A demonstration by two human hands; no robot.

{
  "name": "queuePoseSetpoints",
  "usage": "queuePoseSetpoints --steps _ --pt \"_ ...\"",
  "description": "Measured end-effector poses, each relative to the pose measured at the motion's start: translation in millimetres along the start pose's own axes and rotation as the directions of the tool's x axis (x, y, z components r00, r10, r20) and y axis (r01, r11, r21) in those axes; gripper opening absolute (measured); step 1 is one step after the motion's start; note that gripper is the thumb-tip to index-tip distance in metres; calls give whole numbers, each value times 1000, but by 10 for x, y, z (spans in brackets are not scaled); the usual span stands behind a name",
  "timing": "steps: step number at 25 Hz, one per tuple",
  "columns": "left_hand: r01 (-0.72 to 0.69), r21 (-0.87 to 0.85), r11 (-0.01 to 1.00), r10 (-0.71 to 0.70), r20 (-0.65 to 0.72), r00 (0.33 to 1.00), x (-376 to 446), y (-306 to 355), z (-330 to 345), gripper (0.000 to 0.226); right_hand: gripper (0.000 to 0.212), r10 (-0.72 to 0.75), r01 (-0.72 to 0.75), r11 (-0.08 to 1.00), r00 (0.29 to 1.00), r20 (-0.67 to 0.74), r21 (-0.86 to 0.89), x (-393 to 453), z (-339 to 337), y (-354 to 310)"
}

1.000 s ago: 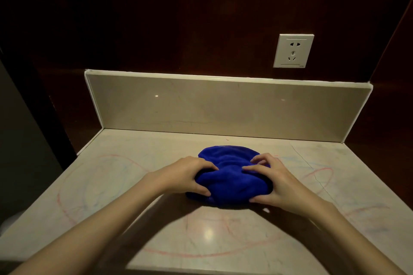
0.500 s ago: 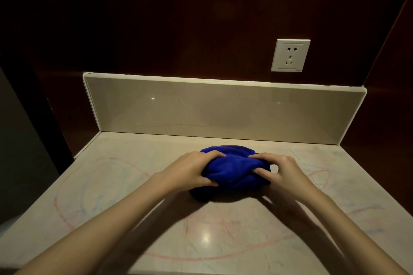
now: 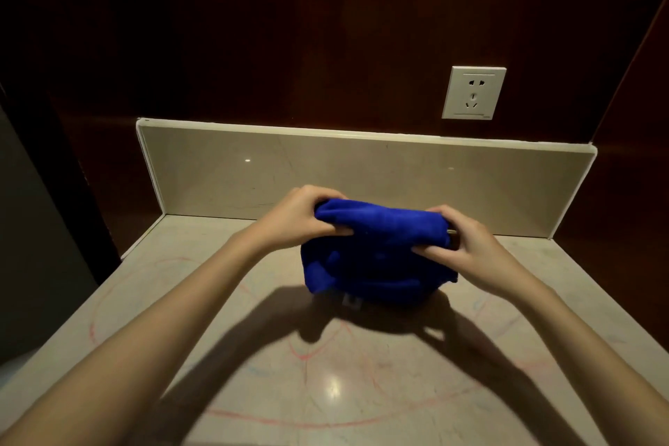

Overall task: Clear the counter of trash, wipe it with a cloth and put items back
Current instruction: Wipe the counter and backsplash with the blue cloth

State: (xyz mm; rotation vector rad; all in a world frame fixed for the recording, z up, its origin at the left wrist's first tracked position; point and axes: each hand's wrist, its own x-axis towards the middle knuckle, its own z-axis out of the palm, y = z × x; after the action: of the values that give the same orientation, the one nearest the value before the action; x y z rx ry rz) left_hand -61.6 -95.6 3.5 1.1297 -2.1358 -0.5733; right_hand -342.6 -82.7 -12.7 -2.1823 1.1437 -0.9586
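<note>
Left hand (image 3: 302,217): fingers are curling over the upper left end of the blue cloth (image 3: 376,250), with the thumb pressing in from below, so the fabric is being pinched between thumb and fingers. Right hand (image 3: 467,246): fingers are curling over the upper right end of the same cloth, the thumb is pressing into its front face, and the grip is closing firmly on the fabric. Both hands are holding the cloth bunched between them, its top edge stretching roughly level from one hand to the other.

The cloth is hanging in folds above the marble counter (image 3: 253,355), toward the rear centre, in front of the backsplash (image 3: 325,170). Whether its lower edge is touching the surface cannot be told; a dark shadow is lying directly beneath it. A small pale label (image 3: 352,300) is showing at the cloth's lower edge.

Red and faint blue crayon-like marks (image 3: 307,422) are looping across the counter on the near side and to both sides of the cloth. A white wall socket (image 3: 473,92) is sitting on the dark wood panel (image 3: 289,29) above the backsplash, to the right, well apart from the hands. Both forearms are reaching in from the near edge, casting shadows over the marked surface.
</note>
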Motion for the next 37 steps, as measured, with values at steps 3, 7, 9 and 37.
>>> queuePoseSetpoints --steps 3,7,9,37 --pt "-18 -116 993 10 -74 997 86 190 -270 25 34 -26 29 991 999 -22 133 157 -149 -250" --pt "94 -116 989 -100 -47 994 168 168 -409 29 41 80 -86 949 996 31 304 333 -100 -177" --pt "204 -80 976 -202 34 979 168 -12 -291 31 35 179 -204 933 978 108 296 368 45 2" --pt "109 186 976 -175 386 906 -151 -239 535 77 54 215 -161 972 907 363 -173 -92 347 424"
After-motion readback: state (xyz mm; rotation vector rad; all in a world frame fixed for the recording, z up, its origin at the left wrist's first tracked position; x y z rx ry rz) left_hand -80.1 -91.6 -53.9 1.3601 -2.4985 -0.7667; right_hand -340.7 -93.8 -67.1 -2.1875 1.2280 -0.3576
